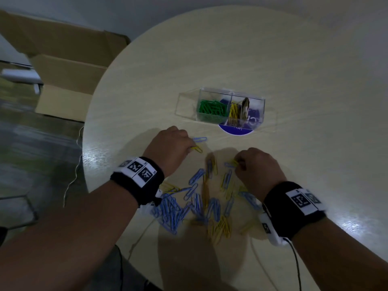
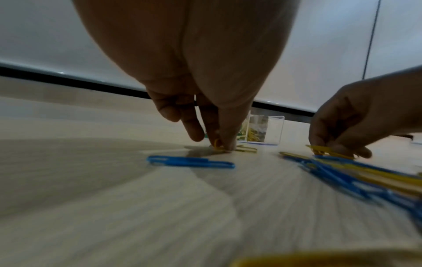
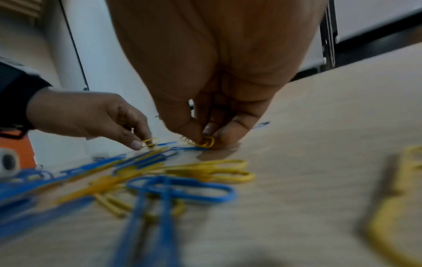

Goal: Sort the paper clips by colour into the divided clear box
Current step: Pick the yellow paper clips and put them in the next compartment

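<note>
The divided clear box (image 1: 231, 95) stands on the round table (image 1: 210, 59); green clips (image 1: 212, 108) fill its left compartment and yellow clips (image 1: 233, 112) lie in the right one. My left hand (image 1: 190, 148) pinches a yellow clip (image 1: 197, 149) against the tabletop, beside a lone blue clip (image 1: 200, 139). The left wrist view shows the pinching fingertips (image 2: 226, 144) and the blue clip (image 2: 189, 161). My right hand (image 1: 238, 164) pinches another yellow clip (image 3: 207, 142) at the far edge of the mixed blue and yellow pile (image 1: 199, 202).
A round purple label (image 1: 235, 130) lies under the box. Open cardboard boxes (image 1: 69, 72) sit on the floor to the left of the table. Thin cables (image 1: 73, 175) hang off the table's near edge. Both wrists wear black bands with marker tags.
</note>
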A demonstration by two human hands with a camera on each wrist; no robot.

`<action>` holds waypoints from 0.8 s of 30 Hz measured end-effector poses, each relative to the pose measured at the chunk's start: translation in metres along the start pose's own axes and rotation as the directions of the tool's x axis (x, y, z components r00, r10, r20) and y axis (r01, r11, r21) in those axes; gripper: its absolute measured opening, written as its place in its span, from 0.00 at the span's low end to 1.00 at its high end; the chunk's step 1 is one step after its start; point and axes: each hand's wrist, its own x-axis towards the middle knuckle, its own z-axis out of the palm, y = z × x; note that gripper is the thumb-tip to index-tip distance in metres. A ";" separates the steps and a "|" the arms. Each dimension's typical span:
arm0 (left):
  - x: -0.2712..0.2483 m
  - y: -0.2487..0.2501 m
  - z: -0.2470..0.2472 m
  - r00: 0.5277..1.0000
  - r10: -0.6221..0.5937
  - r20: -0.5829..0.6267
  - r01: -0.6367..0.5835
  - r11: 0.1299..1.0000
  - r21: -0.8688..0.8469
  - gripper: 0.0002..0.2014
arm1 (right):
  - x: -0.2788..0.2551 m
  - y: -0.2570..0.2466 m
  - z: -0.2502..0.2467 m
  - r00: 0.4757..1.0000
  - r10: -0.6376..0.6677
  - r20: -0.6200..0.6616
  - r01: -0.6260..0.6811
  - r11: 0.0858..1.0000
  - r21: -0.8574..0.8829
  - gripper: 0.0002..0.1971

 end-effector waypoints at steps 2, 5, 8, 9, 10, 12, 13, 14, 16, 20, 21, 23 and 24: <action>-0.006 0.000 0.000 1.000 -0.009 0.002 0.009 1.000 0.021 0.06 | 0.000 0.008 -0.005 0.996 0.054 -0.069 -0.055 0.998 -0.014 0.11; -0.017 0.004 -0.001 0.999 -0.032 0.004 0.032 0.999 0.025 0.03 | 0.001 0.007 -0.009 0.985 0.057 -0.164 -0.044 0.996 0.080 0.09; -0.024 0.009 0.001 0.999 -0.052 0.016 0.053 0.999 -0.014 0.02 | 0.002 -0.008 -0.001 0.995 -0.037 -0.093 0.053 0.984 0.168 0.07; -0.025 0.010 0.002 0.998 -0.058 0.022 0.059 0.998 -0.032 0.02 | 0.003 -0.011 0.003 0.997 -0.038 -0.072 0.050 0.983 0.174 0.07; -0.027 0.012 0.001 0.997 -0.064 0.033 0.065 0.997 -0.046 0.03 | 0.004 -0.011 0.004 0.998 -0.015 -0.067 0.026 0.985 0.172 0.07; -0.027 0.015 0.002 0.995 -0.090 0.046 0.093 0.994 -0.065 0.04 | 0.007 -0.006 0.002 0.993 0.074 -0.091 -0.058 0.985 0.163 0.08; -0.027 0.016 0.001 0.992 -0.117 0.048 0.121 0.989 -0.082 0.06 | 0.008 -0.004 -0.002 0.988 0.115 -0.108 -0.098 0.983 0.155 0.09; -0.026 0.016 0.001 0.987 -0.151 0.050 0.155 0.983 -0.101 0.10 | 0.008 -0.004 -0.005 0.983 0.142 -0.119 -0.124 0.981 0.147 0.10; -0.024 0.017 0.002 0.978 -0.204 0.049 0.208 0.970 -0.123 0.13 | 0.008 -0.010 -0.008 0.983 0.140 -0.115 -0.126 0.985 0.120 0.11; -0.022 0.020 0.003 0.966 -0.250 0.070 0.255 0.964 -0.072 0.08 | 0.011 -0.034 0.002 0.997 0.077 0.017 -0.077 0.996 0.053 0.13; -0.022 0.021 0.003 0.960 -0.267 0.088 0.274 0.959 -0.072 0.07 | 0.012 -0.038 0.005 0.997 0.069 0.038 -0.071 0.996 0.048 0.14; -0.022 0.020 0.003 0.945 -0.305 0.115 0.316 0.945 -0.086 0.07 | 0.014 -0.040 0.009 0.998 0.046 0.044 -0.047 0.998 0.029 0.15; -0.021 0.020 0.003 0.938 -0.322 0.126 0.334 0.938 -0.093 0.08 | 0.014 -0.039 0.011 0.999 0.031 0.040 -0.031 0.999 0.015 0.14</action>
